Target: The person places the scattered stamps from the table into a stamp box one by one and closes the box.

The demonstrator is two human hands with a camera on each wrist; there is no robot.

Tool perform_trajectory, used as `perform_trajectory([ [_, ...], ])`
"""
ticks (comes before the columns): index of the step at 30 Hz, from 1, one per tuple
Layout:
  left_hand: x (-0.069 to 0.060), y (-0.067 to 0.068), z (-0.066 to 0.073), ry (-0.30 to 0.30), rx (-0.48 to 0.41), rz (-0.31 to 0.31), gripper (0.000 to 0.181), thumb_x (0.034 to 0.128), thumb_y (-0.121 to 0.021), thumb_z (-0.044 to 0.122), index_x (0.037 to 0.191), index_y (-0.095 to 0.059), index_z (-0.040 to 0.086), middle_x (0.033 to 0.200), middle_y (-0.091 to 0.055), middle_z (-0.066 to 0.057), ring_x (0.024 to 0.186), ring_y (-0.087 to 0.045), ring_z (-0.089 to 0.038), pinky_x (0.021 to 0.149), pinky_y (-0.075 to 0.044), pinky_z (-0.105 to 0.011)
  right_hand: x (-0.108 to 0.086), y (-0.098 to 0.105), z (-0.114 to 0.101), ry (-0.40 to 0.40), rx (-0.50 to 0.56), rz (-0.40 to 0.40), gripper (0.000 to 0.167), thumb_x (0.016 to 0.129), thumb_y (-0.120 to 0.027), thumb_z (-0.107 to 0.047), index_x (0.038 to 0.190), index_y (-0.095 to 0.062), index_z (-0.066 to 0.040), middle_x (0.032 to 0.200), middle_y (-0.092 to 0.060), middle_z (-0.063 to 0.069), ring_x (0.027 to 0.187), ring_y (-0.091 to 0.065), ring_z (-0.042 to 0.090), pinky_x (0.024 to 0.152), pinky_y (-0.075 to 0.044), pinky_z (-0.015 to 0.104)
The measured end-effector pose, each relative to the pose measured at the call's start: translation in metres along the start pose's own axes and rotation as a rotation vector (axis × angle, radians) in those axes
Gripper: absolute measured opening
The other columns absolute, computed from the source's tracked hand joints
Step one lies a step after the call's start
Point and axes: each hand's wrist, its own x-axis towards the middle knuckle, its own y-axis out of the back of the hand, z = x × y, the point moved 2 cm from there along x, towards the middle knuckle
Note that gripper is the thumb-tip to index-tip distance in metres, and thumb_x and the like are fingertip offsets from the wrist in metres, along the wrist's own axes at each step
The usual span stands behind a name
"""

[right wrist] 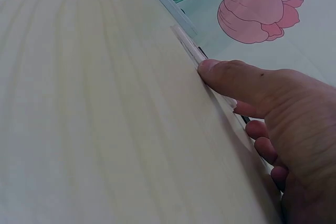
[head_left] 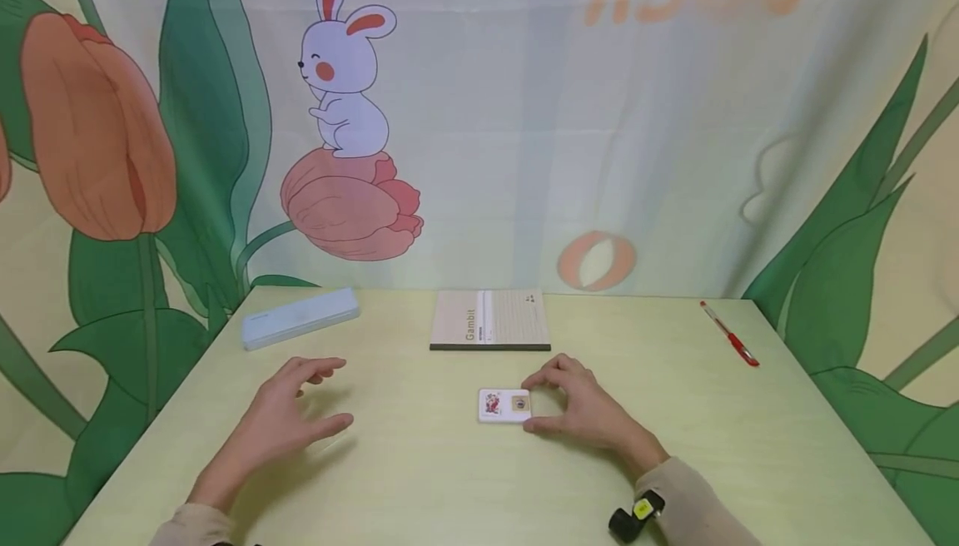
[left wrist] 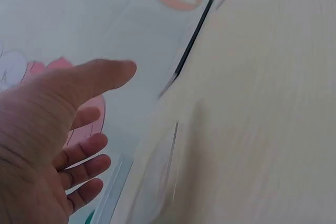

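Head view: two bare hands reach in from the near side over a pale wood-grained table (head_left: 419, 488). Right hand (head_left: 580, 407) grips a small white box (head_left: 505, 405) by its right end, thumb on the near corner, fingertips on the far one, a gap left between box and palm. Box sits near the table's middle; a red figure and a gold square show on top. Whether it rests flat or is slightly raised: cannot tell.

Left hand (head_left: 280, 413) is well to the left of the box, released, thumb and fingers spread wide apart, fingers slightly bent, grasping nothing. Left wrist view: a see-through piece (left wrist: 152, 182) near this hand, apart from the fingers; its exact shape is unclear.

Far side, left to right: light blue case (head_left: 301, 319), set at a slant; notebook (head_left: 490, 321) lettered "Gambit", beyond the box; red pen (head_left: 730, 334), lying diagonally. Behind the table, a printed curtain (head_left: 509, 130) with a rabbit and tulips.
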Motion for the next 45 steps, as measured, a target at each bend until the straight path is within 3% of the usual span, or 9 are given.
perform_trajectory([
  [9, -0.040, 0.016, -0.033, 0.109, 0.123, -0.088, 0.095, 0.0753, -0.101, 0.056, 0.152, -0.065, 0.015, 0.124, -0.070, -0.004, 0.116, -0.067, -0.030, 0.099, -0.053, -0.059, 0.001, -0.004, 0.001, 0.015, -0.006, 0.009, 0.053, 0.082, -0.099, -0.049, 0.128, -0.077, -0.032, 0.126, -0.058, -0.009, 0.122, -0.052, 0.018, 0.111, -0.040, 0.052],
  [14, -0.052, 0.018, -0.043, 0.155, 0.236, -0.121, 0.095, 0.0708, -0.100, 0.066, 0.145, -0.071, 0.014, 0.113, -0.067, 0.003, 0.106, -0.060, -0.024, 0.093, -0.049, -0.055, 0.002, -0.003, -0.002, 0.010, -0.012, 0.001, 0.053, 0.082, -0.099, -0.048, 0.128, -0.077, -0.032, 0.127, -0.058, -0.009, 0.122, -0.051, 0.018, 0.109, -0.041, 0.051],
  [21, -0.053, 0.015, -0.048, 0.190, 0.176, -0.112, 0.069, 0.0763, -0.100, 0.059, 0.130, -0.079, 0.020, 0.106, -0.065, 0.008, 0.104, -0.058, -0.016, 0.095, -0.054, -0.044, 0.002, 0.003, -0.005, 0.006, -0.015, 0.010, 0.052, 0.082, -0.100, -0.045, 0.127, -0.078, -0.030, 0.126, -0.059, -0.007, 0.121, -0.052, 0.019, 0.108, -0.041, 0.050],
  [25, -0.053, 0.012, -0.047, 0.163, 0.162, -0.092, 0.063, 0.0759, -0.102, 0.052, 0.125, -0.080, 0.020, 0.107, -0.066, 0.010, 0.102, -0.059, -0.015, 0.092, -0.055, -0.038, 0.001, 0.003, -0.004, 0.011, -0.018, 0.010, 0.052, 0.083, -0.099, -0.046, 0.127, -0.078, -0.029, 0.126, -0.060, -0.006, 0.121, -0.052, 0.020, 0.108, -0.041, 0.050],
  [39, -0.051, 0.002, -0.048, 0.120, 0.151, -0.060, 0.057, 0.0748, -0.103, 0.040, 0.122, -0.079, 0.019, 0.116, -0.069, 0.006, 0.110, -0.060, -0.018, 0.095, -0.053, -0.042, -0.001, -0.001, 0.002, 0.021, -0.022, 0.020, 0.053, 0.082, -0.099, -0.047, 0.127, -0.077, -0.030, 0.127, -0.060, -0.008, 0.122, -0.053, 0.020, 0.109, -0.041, 0.051],
  [45, -0.053, 0.000, -0.048, 0.102, 0.129, -0.049, 0.056, 0.0766, -0.102, 0.038, 0.123, -0.078, 0.018, 0.117, -0.069, 0.007, 0.111, -0.061, -0.018, 0.098, -0.054, -0.037, -0.002, -0.001, 0.001, 0.018, -0.010, 0.016, 0.053, 0.082, -0.100, -0.046, 0.128, -0.078, -0.030, 0.127, -0.060, -0.007, 0.122, -0.053, 0.019, 0.109, -0.041, 0.051],
])
